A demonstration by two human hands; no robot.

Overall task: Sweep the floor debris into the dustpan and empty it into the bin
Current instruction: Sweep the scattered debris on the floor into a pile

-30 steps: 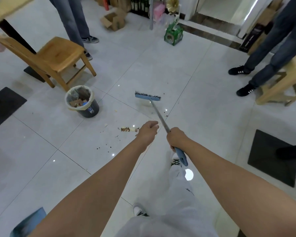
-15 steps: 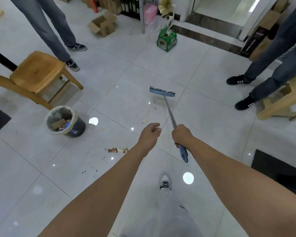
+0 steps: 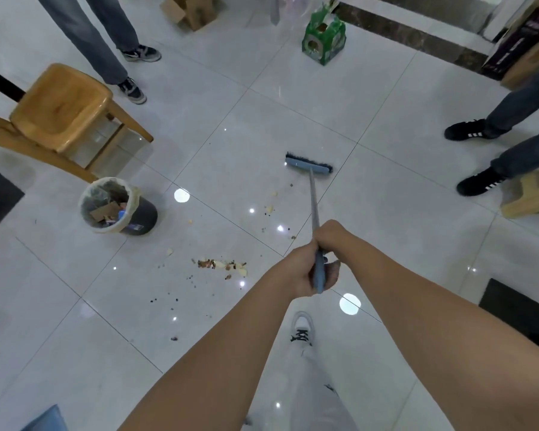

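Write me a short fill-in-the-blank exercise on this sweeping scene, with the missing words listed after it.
1. Both hands, the left hand and the right hand, grip the handle of the ____.
2. The bin stands on the floor beside a wooden ____.
3. The broom head is coloured ____.
4. The main pile of debris lies between the person's hands and the ____.

Missing words: broom; chair; blue; bin

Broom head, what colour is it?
Light blue broom head with dark bristles, head view.
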